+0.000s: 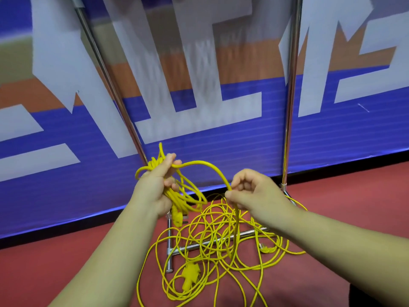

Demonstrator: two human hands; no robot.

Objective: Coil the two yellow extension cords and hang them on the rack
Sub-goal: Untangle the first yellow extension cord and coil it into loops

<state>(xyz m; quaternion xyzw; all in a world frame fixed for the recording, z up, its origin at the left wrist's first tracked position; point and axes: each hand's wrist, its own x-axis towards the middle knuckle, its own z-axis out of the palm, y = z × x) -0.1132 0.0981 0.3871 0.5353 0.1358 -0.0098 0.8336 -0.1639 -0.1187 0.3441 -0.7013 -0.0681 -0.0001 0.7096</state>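
Left hand: my left hand [155, 185] grips a small coil [177, 197] of yellow cord before the left pole of the rack [108, 80].
Right hand: my right hand [254, 191], apart from it, pinches the strand [210, 166] leading off that coil.
Loose cord: a tangled pile [221, 238] with a plug [189, 278] lies over the rack's base.
Risk: pulling may, I judge, snag loops on that base or knot both cords.
Writing: large white characters on the banner [332, 140] behind the rack, cropped, unreadable.
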